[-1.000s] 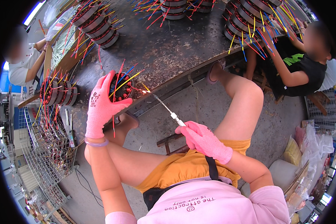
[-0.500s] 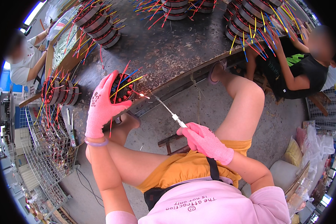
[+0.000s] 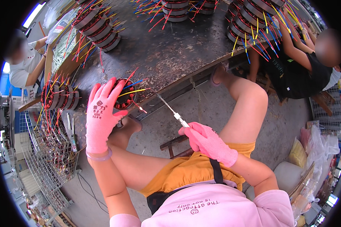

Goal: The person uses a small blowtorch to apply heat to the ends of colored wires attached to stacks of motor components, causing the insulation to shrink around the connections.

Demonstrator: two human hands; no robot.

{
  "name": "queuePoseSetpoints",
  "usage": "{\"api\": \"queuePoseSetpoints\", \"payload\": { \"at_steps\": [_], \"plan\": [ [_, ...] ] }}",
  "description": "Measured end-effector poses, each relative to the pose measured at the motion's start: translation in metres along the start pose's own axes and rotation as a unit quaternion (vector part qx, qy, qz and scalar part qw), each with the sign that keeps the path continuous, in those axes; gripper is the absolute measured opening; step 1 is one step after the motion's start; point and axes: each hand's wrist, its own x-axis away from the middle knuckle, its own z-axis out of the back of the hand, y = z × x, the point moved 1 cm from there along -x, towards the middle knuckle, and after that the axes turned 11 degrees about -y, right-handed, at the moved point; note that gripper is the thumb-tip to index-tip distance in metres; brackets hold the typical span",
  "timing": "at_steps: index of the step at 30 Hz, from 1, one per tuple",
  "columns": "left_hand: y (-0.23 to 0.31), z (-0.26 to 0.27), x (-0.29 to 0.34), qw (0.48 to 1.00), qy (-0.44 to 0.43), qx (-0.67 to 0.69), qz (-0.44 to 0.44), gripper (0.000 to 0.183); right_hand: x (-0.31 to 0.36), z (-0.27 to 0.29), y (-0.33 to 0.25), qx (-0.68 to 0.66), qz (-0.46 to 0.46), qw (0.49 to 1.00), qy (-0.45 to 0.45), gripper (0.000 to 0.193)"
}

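A motor stator [image 3: 125, 100] with red windings and red, blue and yellow leads sits at the table's near edge. Against its left side lies my left hand [image 3: 101, 117], pink-gloved and open, with fingers spread and the thumb apart. One red lead ends in a pale tip [image 3: 142, 109] beyond the table edge. My right hand [image 3: 208, 142], also gloved in pink, is closed round the handle of a slim torch-like tool [image 3: 175, 114]. The tool's thin metal tube points up and left toward the yellow lead's end, and I see no glow at it.
Stacked stators [image 3: 98, 32] with coloured leads stand at the back left, more [image 3: 250, 22] at the back right. A shorter stack [image 3: 60, 95] lies left of my hand. Wire baskets [image 3: 45, 151] stand at the left. Two co-workers sit left and right.
My left hand has shifted left and its fingers have spread. The stator's leads have turned a little, the red lead's tip dropping. The bright glow near that tip is gone; my right hand barely moved.
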Motion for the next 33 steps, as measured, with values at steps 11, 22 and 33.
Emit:
{"api": "queuePoseSetpoints", "payload": {
  "at_steps": [11, 22, 33],
  "plan": [
    [0.006, -0.017, -0.01, 0.999, 0.029, 0.01, 0.044, 0.091, -0.001, -0.005, -0.016, 0.017, -0.02, 1.0, -0.013, 0.034],
    [-0.008, -0.013, -0.008, 0.995, 0.035, 0.095, 0.001, 0.091, 0.001, -0.003, -0.014, 0.048, -0.021, 0.998, -0.019, 0.034],
    [-0.014, -0.016, -0.008, 0.99, 0.039, 0.133, -0.01, 0.089, 0.001, -0.006, -0.01, 0.02, -0.007, 1.0, -0.011, 0.034]
  ]
}}
